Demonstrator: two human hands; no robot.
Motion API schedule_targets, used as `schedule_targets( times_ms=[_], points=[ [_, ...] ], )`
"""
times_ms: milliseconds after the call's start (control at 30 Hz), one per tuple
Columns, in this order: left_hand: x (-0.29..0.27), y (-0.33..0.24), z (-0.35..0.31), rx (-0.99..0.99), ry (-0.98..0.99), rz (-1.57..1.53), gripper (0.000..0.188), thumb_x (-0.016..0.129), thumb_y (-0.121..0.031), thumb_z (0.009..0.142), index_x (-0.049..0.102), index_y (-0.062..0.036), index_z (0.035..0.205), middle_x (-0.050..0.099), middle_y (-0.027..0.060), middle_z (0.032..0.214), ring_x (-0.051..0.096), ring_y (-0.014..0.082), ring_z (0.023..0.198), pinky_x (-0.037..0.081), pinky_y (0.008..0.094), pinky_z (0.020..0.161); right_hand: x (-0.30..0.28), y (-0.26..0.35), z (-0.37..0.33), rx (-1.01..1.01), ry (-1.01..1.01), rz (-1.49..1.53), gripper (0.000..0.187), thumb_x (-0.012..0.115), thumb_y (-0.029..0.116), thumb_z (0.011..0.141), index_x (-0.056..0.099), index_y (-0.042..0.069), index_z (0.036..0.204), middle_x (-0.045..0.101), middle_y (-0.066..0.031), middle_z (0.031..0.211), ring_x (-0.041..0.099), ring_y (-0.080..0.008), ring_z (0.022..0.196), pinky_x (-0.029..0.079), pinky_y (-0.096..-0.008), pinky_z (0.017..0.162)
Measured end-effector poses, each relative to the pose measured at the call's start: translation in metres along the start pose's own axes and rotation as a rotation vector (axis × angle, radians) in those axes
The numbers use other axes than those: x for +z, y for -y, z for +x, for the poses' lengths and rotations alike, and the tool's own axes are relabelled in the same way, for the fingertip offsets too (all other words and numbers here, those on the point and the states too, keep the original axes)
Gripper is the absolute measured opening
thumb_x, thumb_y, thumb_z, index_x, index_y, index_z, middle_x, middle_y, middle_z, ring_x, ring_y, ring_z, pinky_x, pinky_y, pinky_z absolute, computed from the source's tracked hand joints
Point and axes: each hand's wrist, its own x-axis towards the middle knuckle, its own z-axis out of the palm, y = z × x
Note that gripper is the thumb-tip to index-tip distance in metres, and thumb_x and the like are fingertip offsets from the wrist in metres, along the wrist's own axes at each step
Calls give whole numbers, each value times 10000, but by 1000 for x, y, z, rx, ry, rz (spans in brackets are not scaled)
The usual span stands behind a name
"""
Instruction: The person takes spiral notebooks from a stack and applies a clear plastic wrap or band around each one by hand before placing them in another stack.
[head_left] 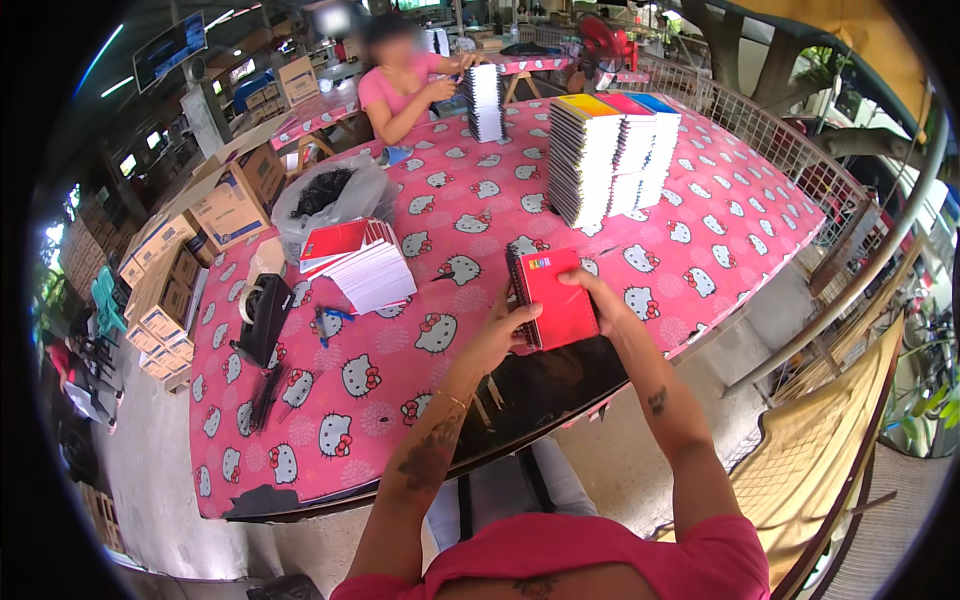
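Observation:
A red spiral notebook point(562, 312) is held between my two hands over the table's near edge. My left hand point(508, 328) grips its left side, by the black coil, thumb on the cover. My right hand point(600, 298) holds the right side, its thumb across the upper cover. To the left lies a pile of white page blocks with red covers point(368, 272). Beside that pile are blue-handled pliers point(330, 322) and a black tape dispenser point(265, 318). Loose black coils point(265, 398) rest nearer the table's left corner.
Tall stacks of spiral notebooks point(585, 165) with yellow, pink and blue covers stand ahead. A plastic bag point(375, 195) holds black coils. Across the pink patterned table point(470, 215), a person in pink point(405, 95) handles another notebook stack point(485, 105). Cardboard boxes point(230, 205) line the left side.

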Motion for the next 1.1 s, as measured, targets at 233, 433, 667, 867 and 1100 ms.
schedule_targets(
  times_ms=[233,433,667,867,1100],
  points=[
    [-29,13,29,61,-148,89,570,655,-409,885,564,-5,1277,645,86,1122,607,172,1019,471,323,863,-1,7,57,111,-86,-271,662,766,441,777,581,41,1270,670,-138,1194,663,-243,1050,523,-391,924],
    [-31,25,37,13,-216,-18,536,651,-394,893,578,6,1242,663,91,1085,631,189,970,477,331,862,-15,7,64,90,-127,-474,681,683,554,870,558,66,1327,648,-100,1248,631,-223,1105,472,-385,990],
    [10,23,61,-21,-383,-324,613,683,-323,814,492,34,1273,628,154,1116,639,245,983,510,380,872,-14,6,49,127,-104,-294,741,653,570,890,484,59,1399,584,-130,1359,577,-236,1215,441,-400,1056],
    [8,32,71,-21,-492,-237,765,721,-383,801,393,7,1372,547,186,1272,599,286,1099,506,419,903,2,7,43,153,-96,-376,809,660,591,867,440,68,1443,510,-148,1444,504,-258,1309,384,-422,1108],
    [-59,-5,11,451,-724,440,802,645,-462,920,356,60,1456,398,264,1477,365,370,1392,294,441,1139,-2,19,41,-437,-366,-371,649,611,458,944,475,41,1423,491,-119,1461,452,-231,1342,328,-386,1127]
  ],
)
